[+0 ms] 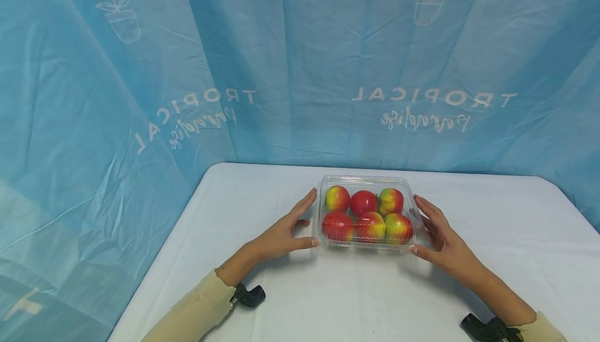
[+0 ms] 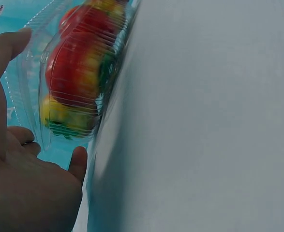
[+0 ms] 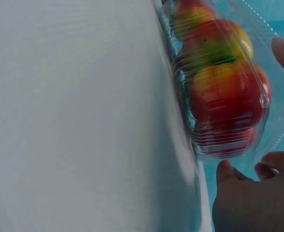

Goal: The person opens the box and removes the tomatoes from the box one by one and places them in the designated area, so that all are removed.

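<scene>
A clear plastic clamshell box [image 1: 365, 246] lies on the white table with its lid closed. Inside are several round fruits [image 1: 363, 203], red and yellow-green, like apples or tomatoes; their exact kind cannot be told. My left hand [image 1: 281, 235] is at the box's left side, fingers and thumb spread, fingertips at or very near its edge. On the opposite side, my right hand [image 1: 450, 245] has its fingers extended along the right edge and its thumb by the near corner. Both wrist views show the box's ribbed wall [image 2: 74, 118] beside the hands; firm contact cannot be made out.
A white cloth covers the table [image 1: 356, 300]. Behind and to the left hangs a blue printed curtain [image 1: 319, 71], close to the table's far edge. Dark wrist-worn devices sit at the left cuff [image 1: 250, 296] and right cuff [image 1: 487, 329].
</scene>
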`<state>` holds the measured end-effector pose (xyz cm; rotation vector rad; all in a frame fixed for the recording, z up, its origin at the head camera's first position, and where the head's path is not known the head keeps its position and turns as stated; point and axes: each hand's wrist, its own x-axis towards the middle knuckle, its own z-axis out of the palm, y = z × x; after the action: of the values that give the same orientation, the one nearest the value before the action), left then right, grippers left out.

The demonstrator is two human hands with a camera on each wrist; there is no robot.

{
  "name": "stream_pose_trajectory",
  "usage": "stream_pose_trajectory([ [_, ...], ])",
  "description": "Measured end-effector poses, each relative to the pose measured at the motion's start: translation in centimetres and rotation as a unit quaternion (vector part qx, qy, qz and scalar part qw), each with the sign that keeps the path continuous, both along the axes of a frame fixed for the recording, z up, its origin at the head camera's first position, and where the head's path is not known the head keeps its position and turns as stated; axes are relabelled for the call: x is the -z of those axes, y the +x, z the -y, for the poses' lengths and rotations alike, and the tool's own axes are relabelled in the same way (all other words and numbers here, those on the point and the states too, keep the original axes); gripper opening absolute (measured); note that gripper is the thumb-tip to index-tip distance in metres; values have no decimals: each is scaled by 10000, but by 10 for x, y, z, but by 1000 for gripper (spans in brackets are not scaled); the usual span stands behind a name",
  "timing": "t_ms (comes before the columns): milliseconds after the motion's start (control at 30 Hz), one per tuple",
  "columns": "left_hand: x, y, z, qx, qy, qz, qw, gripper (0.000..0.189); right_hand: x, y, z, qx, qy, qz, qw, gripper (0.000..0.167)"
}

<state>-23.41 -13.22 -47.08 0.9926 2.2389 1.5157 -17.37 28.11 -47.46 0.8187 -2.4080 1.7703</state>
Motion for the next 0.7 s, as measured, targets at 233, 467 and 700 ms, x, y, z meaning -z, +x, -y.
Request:
stream_pose_trajectory([
  [233,-2,-1,1,-130,-49,-39,9999,104,1,-2,-2,-49,-102,-39,9999,102],
  [467,-1,-2,3,-241,93,-98,9996,96,3,-3,-4,-48,-91,89,9999,100],
  [700,-1,-4,3,-231,200,-133,9994,93,2,-3,-4,-87,-76,99,9999,98],
])
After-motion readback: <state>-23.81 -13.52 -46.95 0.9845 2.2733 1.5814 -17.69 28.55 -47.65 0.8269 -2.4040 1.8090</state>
